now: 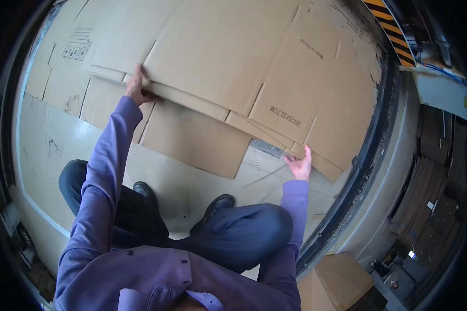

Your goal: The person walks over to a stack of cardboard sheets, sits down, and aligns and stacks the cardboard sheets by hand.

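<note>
Flattened cardboard boxes (pixel 207 57) lie in a layered stack in front of me, with printed lettering toward the right side. My left hand (pixel 136 88) is closed on the near edge of the upper layers, thumb on top and fingers partly hidden below. Farther right, my right hand (pixel 300 167) grips the same near edge close to its corner, one digit over the top and others at the underside. The edge between my hands is lifted slightly above a lower cardboard sheet (pixel 197 140).
My shoes (pixel 218 205) rest on the pale floor (pixel 166 171) below the stack. A dark rail (pixel 342 207) runs along the right. Beyond it are a cardboard box (pixel 342 280), stacked brown cardboard (pixel 425 181) and a black-and-yellow striped post (pixel 392 31).
</note>
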{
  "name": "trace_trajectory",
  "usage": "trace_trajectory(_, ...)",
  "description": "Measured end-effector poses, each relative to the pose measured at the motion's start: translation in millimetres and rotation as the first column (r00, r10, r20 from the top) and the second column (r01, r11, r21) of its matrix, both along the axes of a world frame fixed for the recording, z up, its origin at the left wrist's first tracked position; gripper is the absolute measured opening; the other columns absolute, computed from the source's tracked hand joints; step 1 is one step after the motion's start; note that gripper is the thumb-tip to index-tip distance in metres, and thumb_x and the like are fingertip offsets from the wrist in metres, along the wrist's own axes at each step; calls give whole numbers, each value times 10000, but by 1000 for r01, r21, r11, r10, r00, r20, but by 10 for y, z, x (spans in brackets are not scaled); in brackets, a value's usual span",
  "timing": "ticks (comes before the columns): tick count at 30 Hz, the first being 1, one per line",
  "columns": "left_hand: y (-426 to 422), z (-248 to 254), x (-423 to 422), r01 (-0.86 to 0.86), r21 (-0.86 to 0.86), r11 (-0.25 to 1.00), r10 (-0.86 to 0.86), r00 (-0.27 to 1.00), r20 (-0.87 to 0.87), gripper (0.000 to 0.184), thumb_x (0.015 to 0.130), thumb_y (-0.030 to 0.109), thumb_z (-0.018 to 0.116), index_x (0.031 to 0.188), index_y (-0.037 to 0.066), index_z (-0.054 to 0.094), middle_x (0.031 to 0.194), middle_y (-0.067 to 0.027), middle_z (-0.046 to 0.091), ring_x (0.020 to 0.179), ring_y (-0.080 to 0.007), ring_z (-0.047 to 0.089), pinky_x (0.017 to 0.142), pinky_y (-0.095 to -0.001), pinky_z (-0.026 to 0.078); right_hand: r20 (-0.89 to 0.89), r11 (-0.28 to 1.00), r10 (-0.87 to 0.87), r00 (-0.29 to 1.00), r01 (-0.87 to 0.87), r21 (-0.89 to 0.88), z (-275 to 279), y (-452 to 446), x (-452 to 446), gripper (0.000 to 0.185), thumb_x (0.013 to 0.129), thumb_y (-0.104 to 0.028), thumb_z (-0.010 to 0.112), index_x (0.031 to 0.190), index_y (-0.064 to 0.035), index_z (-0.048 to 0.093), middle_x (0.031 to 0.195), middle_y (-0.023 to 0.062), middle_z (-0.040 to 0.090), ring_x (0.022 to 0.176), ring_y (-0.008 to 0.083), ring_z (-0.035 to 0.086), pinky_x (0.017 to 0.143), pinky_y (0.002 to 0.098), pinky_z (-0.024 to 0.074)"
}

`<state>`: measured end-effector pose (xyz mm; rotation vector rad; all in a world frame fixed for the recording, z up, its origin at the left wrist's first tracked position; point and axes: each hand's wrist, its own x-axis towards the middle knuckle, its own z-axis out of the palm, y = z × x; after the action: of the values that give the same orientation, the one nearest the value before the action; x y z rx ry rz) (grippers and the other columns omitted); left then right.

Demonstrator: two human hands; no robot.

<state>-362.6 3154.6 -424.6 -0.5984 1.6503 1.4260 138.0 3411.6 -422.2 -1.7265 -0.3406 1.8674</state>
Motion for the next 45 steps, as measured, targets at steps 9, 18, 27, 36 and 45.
trace_trajectory(9, -71, -110, 31, -99, -21, 995, 100, 994, 40, 859, 748, 610, 506, 1265, -44, 301, 1288, -198, 357, 1092, -380, 456, 832, -593, 371, 526, 810, 471, 708, -584, 61, -54, -868, 110, 698, 742, -373, 641, 1283, -36, 359, 1235, 148, 444, 1173, 218, 379, 949, 429, 304)
trace_trajectory(18, -165, -743, -365, -19, -165, 986, 37, 994, 108, 549, 780, 380, 547, 1172, 17, 416, 1173, -198, 447, 1020, -365, 493, 799, -521, 420, 153, 294, 953, 260, -914, -281, 1149, -2084, -372, 566, 811, -241, 599, 1265, 10, 371, 1081, 101, 575, 952, 138, 554, 779, 250, 435)
trace_trajectory(27, -463, 411, -726, 667, -353, 656, -695, 716, 60, 425, 777, 442, 593, 830, 22, 549, 660, -74, 551, 472, -170, 526, 382, -287, 383, 297, 705, 629, 719, -688, 172, 1453, -1422, -839, 506, 885, -299, 490, 1244, 31, 353, 1125, 186, 526, 1010, 226, 525, 843, 336, 435)
trace_trajectory(36, -691, 100, -1109, 199, 16, 980, -197, 977, -81, 341, 891, 280, 381, 948, -36, 498, 715, -90, 571, 618, -202, 596, 608, -345, 541, 162, 990, -35, 986, 12, 141, 239, -41, 52, 845, 780, -614, 465, 1337, -42, 189, 1292, 201, 350, 1156, 303, 400, 940, 425, 356)
trace_trajectory(45, -540, 41, -1051, -14, -87, 996, 1, 988, -153, 464, 858, 446, 449, 906, -16, 445, 737, -108, 512, 568, -235, 562, 574, -387, 545, 842, 973, 19, 540, -202, 107, 158, 131, 135, 706, 649, -450, 728, 1066, 62, 476, 923, 163, 584, 671, 310, 582, 569, 390, 498)
